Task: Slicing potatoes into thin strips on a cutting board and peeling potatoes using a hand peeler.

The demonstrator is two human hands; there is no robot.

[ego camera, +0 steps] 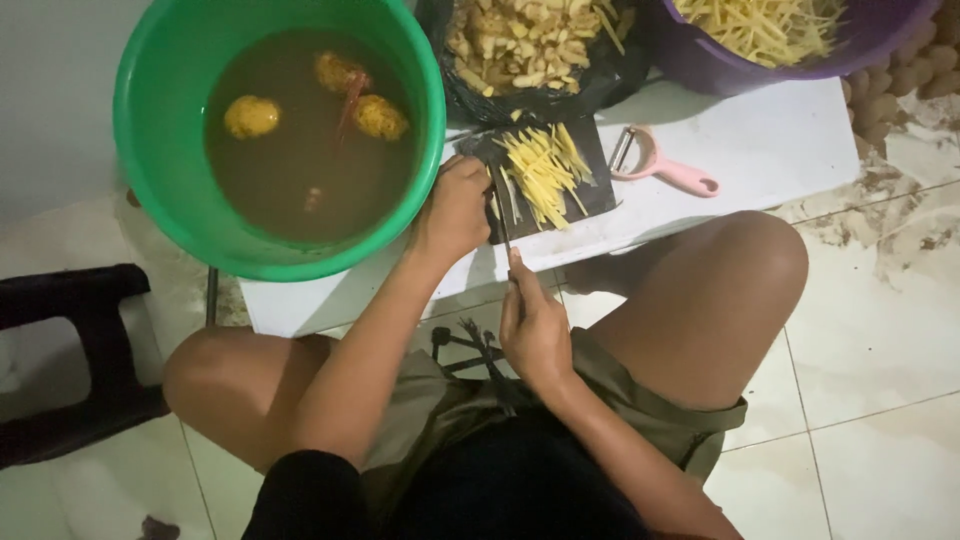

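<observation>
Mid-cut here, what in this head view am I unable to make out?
- Head view: what the left hand presses on the cutting board; the hand covers it.
- Knife handle: wrapped by the right hand.
- Bottom of the green bucket: murky water.
- Purple tub and black bag: cut off by the top edge.

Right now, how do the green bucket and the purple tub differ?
The green bucket holds murky brown water with whole peeled potatoes; the purple tub holds dry yellow potato strips. The green bucket shows whole, left of the cutting board; the purple tub is cropped, upper right. Both are round.
</observation>
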